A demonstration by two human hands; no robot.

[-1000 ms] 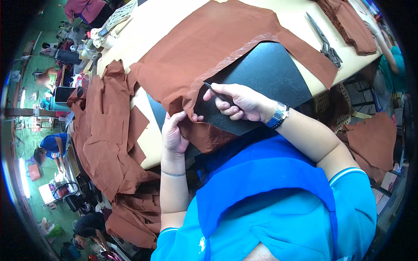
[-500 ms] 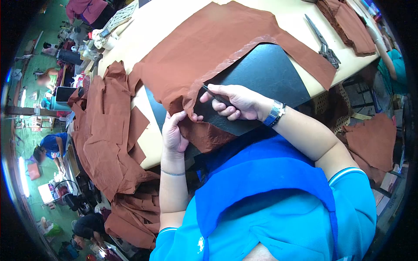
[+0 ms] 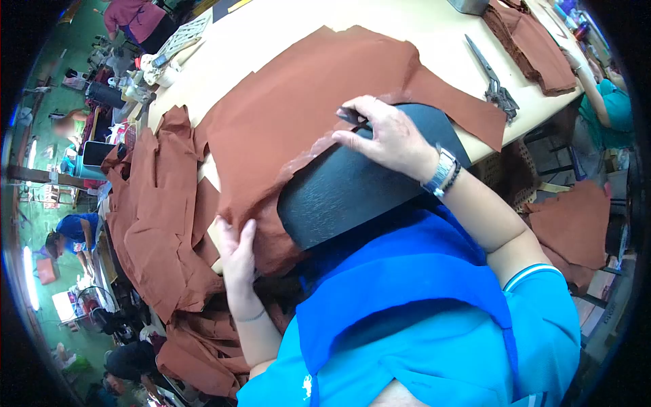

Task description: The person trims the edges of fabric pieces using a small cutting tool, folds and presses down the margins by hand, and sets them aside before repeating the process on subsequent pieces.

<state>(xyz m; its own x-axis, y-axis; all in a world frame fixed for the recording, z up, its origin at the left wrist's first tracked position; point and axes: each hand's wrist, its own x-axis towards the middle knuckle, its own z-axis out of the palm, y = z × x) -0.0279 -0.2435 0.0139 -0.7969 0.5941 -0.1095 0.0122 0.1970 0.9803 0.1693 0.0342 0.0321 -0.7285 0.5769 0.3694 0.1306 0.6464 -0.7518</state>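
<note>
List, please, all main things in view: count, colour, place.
Sheet: one, brown, partly over mat
Mat: one, black, at table's near edge
Table: one, cream, beneath both
Shears: one pair, dark, right on table
Folded stack: one, brown, table's far right
Loose pieces: several, brown, left of sheet
Other people: at least four, varied clothing, background
Tool: one, dark, in right hand
Apron: one, blue, wearer's front
Left hand: one, bare, at sheet's near-left edge
Right hand: one, bare, around tool

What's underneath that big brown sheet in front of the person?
A black board shows from beneath the brown sheet, and the pale table extends beyond it. How far the board reaches underneath, and whether anything else lies there, is covered.
</note>
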